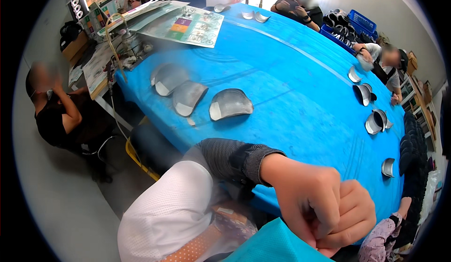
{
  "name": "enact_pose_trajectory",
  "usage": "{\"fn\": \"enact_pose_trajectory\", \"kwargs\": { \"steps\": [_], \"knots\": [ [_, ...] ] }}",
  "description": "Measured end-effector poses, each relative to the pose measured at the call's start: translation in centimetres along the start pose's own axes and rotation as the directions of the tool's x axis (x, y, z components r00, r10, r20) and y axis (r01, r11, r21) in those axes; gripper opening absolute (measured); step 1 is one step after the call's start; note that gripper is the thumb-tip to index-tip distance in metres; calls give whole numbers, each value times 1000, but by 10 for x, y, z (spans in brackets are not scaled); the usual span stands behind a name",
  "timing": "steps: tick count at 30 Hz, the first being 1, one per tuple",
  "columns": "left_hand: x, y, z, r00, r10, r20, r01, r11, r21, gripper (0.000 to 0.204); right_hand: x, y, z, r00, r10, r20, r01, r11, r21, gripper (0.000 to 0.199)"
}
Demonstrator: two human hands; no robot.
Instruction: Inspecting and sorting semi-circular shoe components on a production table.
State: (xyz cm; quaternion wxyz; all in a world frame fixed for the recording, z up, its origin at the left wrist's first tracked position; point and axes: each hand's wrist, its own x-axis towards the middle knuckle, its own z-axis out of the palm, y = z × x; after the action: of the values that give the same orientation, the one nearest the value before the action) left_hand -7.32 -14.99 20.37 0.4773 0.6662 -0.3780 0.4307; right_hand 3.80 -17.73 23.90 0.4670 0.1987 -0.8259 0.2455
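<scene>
A grey curved shell piece lies on the blue table, at about eleven o'clock from the hands and well apart. The left hand and right hand are clenched together, seemingly gripping nothing. Two similar grey pieces lie at its ten o'clock.

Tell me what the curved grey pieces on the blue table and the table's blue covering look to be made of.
The curved grey pieces look like stiff moulded board or plastic, possibly metal: smooth, shell-shaped, with a dull sheen and pale edges. The look leaves it open. The table's blue covering looks like a thin plastic or coated sheet: it shows creases, ridges and soft glare, and drapes over the table edge.
</scene>
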Motion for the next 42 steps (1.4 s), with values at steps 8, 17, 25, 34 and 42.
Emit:
{"fn": "enact_pose_trajectory", "kwargs": {
  "steps": [8, 17, 25, 34, 42],
  "knots": [
    [8, -23, -13, 999, 9, 41, -9, 1000, -15, 20, -14, -2, -13, 989, -34, -141, 10, 986, -169, 20],
    [42, -81, -29, 997, 43, 60, -40, 998, -48, 15, -38, -25, -71, 987, 36, -158, -57, 990, -131, 20],
    [64, -94, -23, 995, 62, 82, -58, 997, -47, 16, -41, -38, -84, 967, 9, -253, -26, 998, -64, 27],
    [66, -91, -16, 999, -11, -45, 8, 998, -70, 25, -39, -54, -95, 982, 110, -154, -125, 988, -93, 32],
    [66, -92, -23, 1000, -5, -2, 5, 1000, -8, 24, -39, -42, -90, 970, 60, -237, -78, 995, -66, 36]
  ]
}}
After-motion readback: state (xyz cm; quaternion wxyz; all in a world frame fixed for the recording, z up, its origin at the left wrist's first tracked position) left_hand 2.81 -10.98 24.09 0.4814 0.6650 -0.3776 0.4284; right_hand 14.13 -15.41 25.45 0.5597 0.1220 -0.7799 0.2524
